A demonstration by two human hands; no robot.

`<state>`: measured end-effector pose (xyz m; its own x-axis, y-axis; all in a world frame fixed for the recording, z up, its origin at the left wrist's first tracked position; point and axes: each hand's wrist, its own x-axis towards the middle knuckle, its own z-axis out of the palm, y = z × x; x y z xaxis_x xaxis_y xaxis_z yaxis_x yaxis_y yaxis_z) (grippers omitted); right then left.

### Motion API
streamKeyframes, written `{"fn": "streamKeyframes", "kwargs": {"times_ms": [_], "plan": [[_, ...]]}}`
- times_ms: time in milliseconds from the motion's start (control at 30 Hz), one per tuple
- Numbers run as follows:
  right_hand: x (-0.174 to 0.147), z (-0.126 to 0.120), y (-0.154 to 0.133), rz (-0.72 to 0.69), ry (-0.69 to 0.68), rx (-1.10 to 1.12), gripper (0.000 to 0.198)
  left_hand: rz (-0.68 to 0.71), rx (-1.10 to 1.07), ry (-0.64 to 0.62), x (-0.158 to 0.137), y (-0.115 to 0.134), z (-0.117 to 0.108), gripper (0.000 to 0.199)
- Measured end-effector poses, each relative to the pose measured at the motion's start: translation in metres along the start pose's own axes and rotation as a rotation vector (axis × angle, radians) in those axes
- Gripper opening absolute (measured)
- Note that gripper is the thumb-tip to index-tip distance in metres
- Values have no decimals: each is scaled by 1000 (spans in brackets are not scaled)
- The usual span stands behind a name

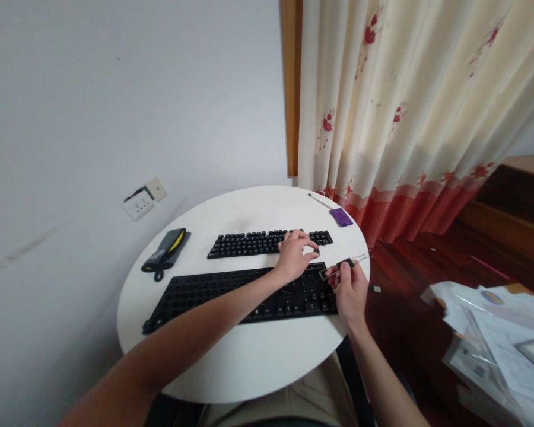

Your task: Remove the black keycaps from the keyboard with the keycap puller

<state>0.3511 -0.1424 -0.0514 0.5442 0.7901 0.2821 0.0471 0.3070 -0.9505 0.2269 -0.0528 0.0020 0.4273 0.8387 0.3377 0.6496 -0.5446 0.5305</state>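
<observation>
Across the table lies a black keyboard (pixel 209 292). Its left part shows bare round key seats, while keycaps sit on part of its right side. Behind it, loose black keycaps (pixel 244 244) are laid out in keyboard-like rows. My left hand (pixel 293 256) reaches over these rows and pinches a small black keycap (pixel 317 252) between thumb and fingers. Above the keyboard's right end, my right hand (pixel 352 290) is closed round a wire keycap puller (pixel 346 263) with a black handle. Its wire loops stick out on both sides of the hand.
The round white table (pixel 249 207) stands against the wall. A dark grey-and-yellow pouch (pixel 167 249) lies at its left. At the back right are a thin brush (pixel 319 201) and a purple cloth (pixel 340 217). Papers and plastic bags (pixel 493 332) lie right of the table.
</observation>
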Motion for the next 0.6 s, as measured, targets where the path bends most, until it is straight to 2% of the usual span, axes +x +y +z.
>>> {"fn": "streamKeyframes", "kwargs": {"times_ms": [100, 233, 433, 600], "plan": [[1, -1, 2, -3, 31, -12, 34, -30, 71, -20, 24, -11, 16, 8], [2, -1, 6, -18, 11, -32, 34, -19, 173, -57, 33, -21, 30, 11], [2, -2, 9, -23, -13, -56, 34, 48, 223, -53, 30, -25, 33, 16], [1, -2, 8, -16, -18, -54, 33, 13, 227, -29, 31, -25, 31, 22]]}}
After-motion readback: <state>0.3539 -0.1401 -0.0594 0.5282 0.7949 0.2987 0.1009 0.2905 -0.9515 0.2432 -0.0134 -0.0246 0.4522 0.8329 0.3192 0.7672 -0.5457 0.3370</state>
